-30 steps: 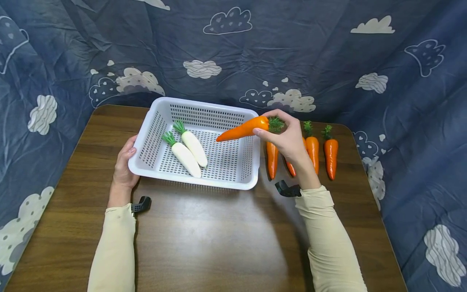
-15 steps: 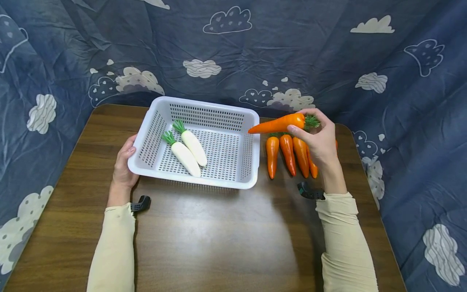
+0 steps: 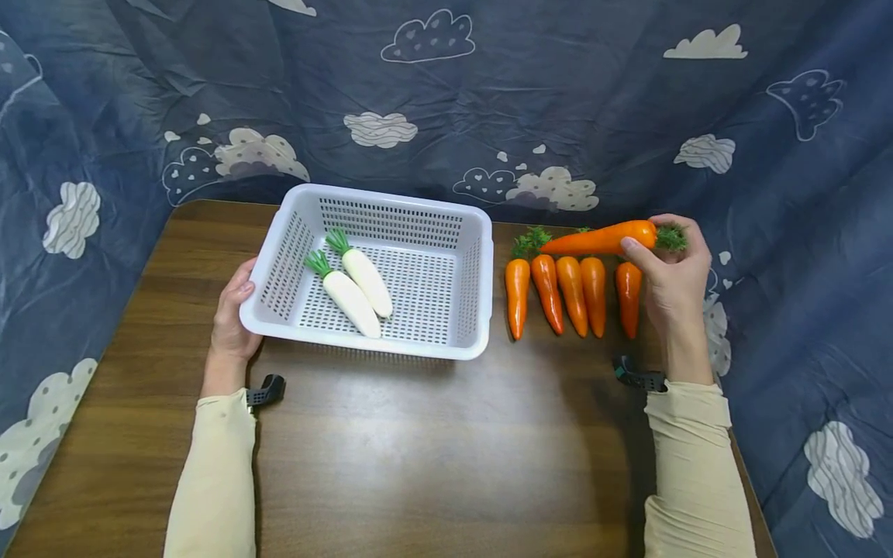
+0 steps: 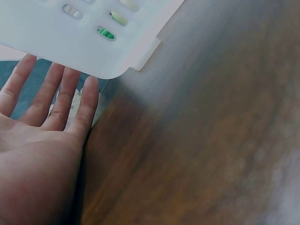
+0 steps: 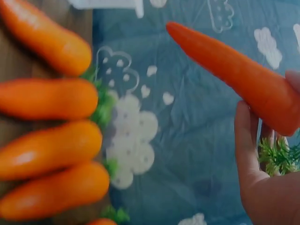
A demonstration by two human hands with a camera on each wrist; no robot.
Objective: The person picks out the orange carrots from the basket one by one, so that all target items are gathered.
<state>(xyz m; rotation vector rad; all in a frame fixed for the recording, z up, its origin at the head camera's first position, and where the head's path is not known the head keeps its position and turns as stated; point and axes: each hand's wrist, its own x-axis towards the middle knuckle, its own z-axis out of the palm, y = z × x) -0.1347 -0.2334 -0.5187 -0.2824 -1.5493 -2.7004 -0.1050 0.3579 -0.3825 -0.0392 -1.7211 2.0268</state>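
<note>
At the basket's left end, my left hand (image 3: pixel 233 314) rests against it; straight fingers (image 4: pixel 61 110) touch its outer side in the left wrist view. The white slotted basket (image 3: pixel 377 347) holds two white radishes with green tops, a nearer one (image 3: pixel 351 302) and a farther one (image 3: pixel 370 281). My right hand (image 3: pixel 675 275) pinches an orange carrot (image 3: pixel 603 238) by its thick leafy end, above the table's far right. Its tip points left, over the leafy tops of other carrots. In the right wrist view, thumb and fingers grip the carrot (image 5: pixel 234 70) near its greens.
Several orange carrots (image 3: pixel 547 294) lie in a row right of the basket, tips toward me. A single carrot (image 3: pixel 629 298) lies apart at the row's right end. The wooden table (image 3: pixel 432 465) ends at a dark blue cloud-print cloth (image 3: pixel 418 85) behind and on both sides.
My right hand has carried the carrot rightward, from above the basket to above the row's right end. The row beneath has come into fuller view. My left hand and the basket stay put.
</note>
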